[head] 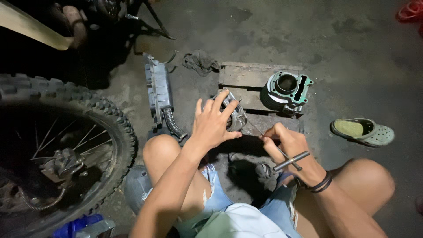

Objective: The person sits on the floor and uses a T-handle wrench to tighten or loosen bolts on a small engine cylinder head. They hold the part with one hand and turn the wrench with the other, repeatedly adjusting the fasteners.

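My left hand (pixel 213 123) rests with spread fingers on top of a grey metal engine part (pixel 235 115) that sits on a wooden pallet (pixel 246 77). My right hand (pixel 288 143) grips a T-handle metal tool (pixel 288 161) whose thin shaft points up-left toward that part. A dark finned engine cylinder with a green gasket face (pixel 285 91) stands on the pallet's right end, apart from both hands.
A knobby motorcycle wheel with spokes (pixel 57 141) fills the left. A grey plastic air-box with a ribbed hose (pixel 161 99) lies on the concrete floor beside the pallet. A dark rag (pixel 200 61) lies behind it, and a green clog (pixel 363 131) lies at right.
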